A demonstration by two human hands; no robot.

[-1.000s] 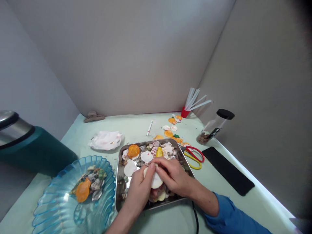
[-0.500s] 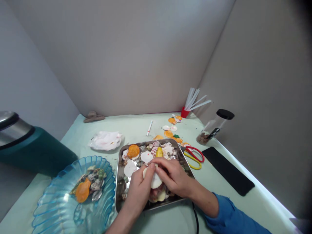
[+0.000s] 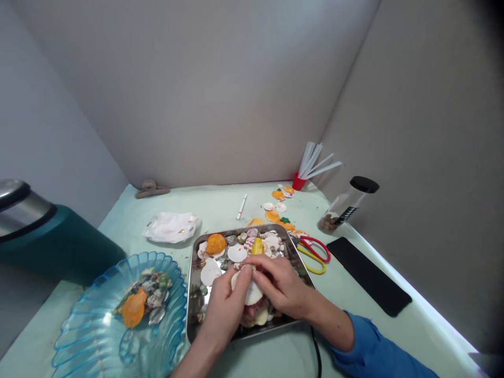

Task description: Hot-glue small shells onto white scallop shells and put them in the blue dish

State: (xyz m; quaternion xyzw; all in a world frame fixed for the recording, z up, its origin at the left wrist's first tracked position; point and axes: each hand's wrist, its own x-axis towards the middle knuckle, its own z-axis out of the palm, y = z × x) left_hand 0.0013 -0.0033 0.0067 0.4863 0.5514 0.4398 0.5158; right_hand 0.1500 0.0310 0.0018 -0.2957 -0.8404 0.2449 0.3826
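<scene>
Both hands meet over the near part of a metal tray filled with seashells. My left hand is closed on a white scallop shell, its thumb lying across the top. From the other side my right hand pinches the same shell near its upper edge. What lies under the fingertips is hidden. Below the white shell are pinkish and pale yellow shells; whether they are joined to it I cannot tell. Just beyond the fingers is a yellow tool tip, mostly covered. An orange scallop shell rests at the tray's back left.
A blue glass bowl with shells stands left, by a green bottle. Scissors, a black strip and a lidded jar are right. Behind lie a white packet, a marker and a red cup of glue sticks.
Almost nothing differs. Both hands keep their hold on the white shell, with only a very slight shift of the fingers.
</scene>
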